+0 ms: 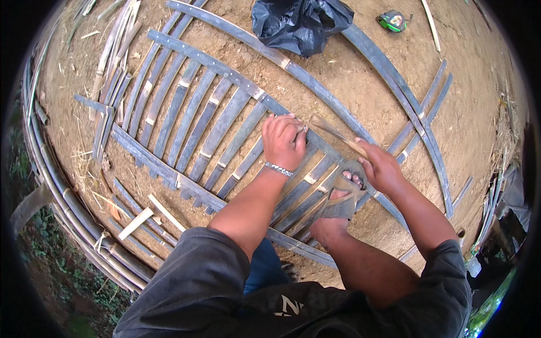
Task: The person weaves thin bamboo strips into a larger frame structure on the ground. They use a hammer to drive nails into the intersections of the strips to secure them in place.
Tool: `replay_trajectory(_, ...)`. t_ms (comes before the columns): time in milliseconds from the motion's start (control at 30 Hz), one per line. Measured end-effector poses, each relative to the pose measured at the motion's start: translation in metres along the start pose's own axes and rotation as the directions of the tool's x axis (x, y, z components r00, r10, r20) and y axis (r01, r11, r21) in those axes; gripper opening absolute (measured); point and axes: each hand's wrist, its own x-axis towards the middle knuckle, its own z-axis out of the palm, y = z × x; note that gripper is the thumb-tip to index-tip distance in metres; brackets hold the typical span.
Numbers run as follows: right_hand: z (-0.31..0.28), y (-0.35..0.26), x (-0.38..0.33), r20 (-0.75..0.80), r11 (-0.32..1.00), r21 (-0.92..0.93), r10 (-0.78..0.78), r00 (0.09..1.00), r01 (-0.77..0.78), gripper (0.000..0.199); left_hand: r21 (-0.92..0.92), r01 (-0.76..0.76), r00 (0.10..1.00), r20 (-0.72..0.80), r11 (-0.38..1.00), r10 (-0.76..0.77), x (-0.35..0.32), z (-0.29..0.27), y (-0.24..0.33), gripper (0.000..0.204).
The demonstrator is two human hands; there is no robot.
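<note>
A slatted panel of dark grey bamboo strips [218, 130] lies on the ground, its slats fixed between two long rails. My left hand [282, 141], with a bracelet at the wrist, is closed over the upper rail [208, 62]. Its fingers are pinched together; what they hold is too small to make out. My right hand [382, 168] grips the wooden handle of a hammer [350, 143], whose head is smeared by motion just right of my left fingertips. My sandalled foot [344, 191] rests on the slats and rail below the hammer.
Long bamboo strips [394, 79] cross beyond the panel. A black plastic bag [298, 25] and a green-and-black tape measure [393, 21] lie farther off. Loose offcuts [135, 223] are scattered at left, beside stacked bamboo poles [73, 205] along the edge.
</note>
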Motion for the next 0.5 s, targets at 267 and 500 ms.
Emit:
replay_trajectory(267,-0.001,0.0,0.002,0.1,0.993,-0.001,0.114,0.988,-0.115,0.051,0.006,0.017,1.0,0.0,1.0,-0.017,-0.001,0.001,0.001,0.017)
replay_trajectory(500,-0.013,-0.028,0.002,0.039,0.966,0.173,0.19,0.981,-0.194,0.05,-0.031,0.059,0.997,0.042,0.998,-0.057,-0.002,-0.006,0.005,0.018)
